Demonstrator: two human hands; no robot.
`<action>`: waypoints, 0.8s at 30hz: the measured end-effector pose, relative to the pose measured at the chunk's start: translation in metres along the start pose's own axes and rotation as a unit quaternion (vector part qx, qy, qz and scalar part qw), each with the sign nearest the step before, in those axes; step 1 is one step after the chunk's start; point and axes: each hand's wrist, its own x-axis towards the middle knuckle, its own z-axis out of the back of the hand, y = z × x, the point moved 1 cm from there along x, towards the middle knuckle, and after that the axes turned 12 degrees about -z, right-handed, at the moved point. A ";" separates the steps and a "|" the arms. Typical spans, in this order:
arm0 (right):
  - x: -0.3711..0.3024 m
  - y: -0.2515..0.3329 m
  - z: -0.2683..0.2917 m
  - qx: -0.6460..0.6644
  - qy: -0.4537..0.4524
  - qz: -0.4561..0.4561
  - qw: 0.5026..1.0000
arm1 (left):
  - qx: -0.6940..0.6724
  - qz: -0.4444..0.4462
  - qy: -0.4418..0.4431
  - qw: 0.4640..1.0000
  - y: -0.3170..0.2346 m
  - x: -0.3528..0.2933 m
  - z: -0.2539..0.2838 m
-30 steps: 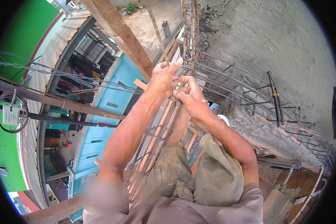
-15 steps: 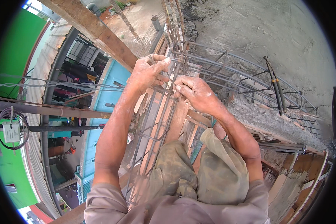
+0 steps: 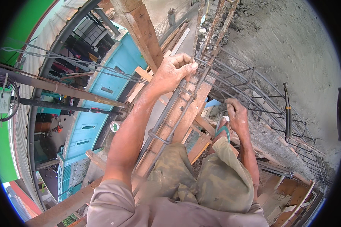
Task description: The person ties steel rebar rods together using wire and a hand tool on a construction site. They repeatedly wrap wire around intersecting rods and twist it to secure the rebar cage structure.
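A rebar cage point(image 3: 165, 123) of long bars and bent ties runs along a wooden board between my arms. My left hand point(image 3: 177, 72) is closed in a pinch at its far end, beside the upright rusty bars point(image 3: 216, 39); what the fingertips hold is too small to make out. Off to the right, my right hand point(image 3: 237, 117) hangs clear of that cage with fingers curled. Anything inside its grip is hidden. Beyond it, a second rebar cage point(image 3: 261, 92) extends to the right along the concrete.
Rough grey concrete point(image 3: 291, 49) covers the far right. A black two-handled tool point(image 3: 287, 109) with an orange band hangs on the right cage. A timber post point(image 3: 142, 34) rises at the far left of my hands. My sandalled foot point(image 3: 222, 130) is below my right hand.
My right hand has left the bar crossing and moved right and toward me. My left hand remains by the crossing. The whole view has shifted, bringing my foot into sight.
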 end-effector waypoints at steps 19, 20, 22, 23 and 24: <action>0.052 0.043 -0.088 -0.425 0.060 0.276 0.860 | -0.048 -0.046 0.000 0.998 0.018 0.002 0.004; 0.057 0.036 -0.098 -0.349 0.099 0.277 0.890 | -0.044 -0.042 0.000 0.998 0.018 0.001 0.004; 0.063 0.029 -0.112 -0.246 0.087 0.235 0.936 | -0.034 -0.037 -0.003 0.999 0.015 0.001 0.005; 0.066 0.030 -0.117 -0.193 0.081 0.213 0.954 | -0.038 -0.038 0.002 0.999 0.017 0.001 0.006; 0.067 0.030 -0.120 -0.165 0.103 0.218 0.956 | -0.042 -0.039 0.007 0.998 0.019 0.000 0.007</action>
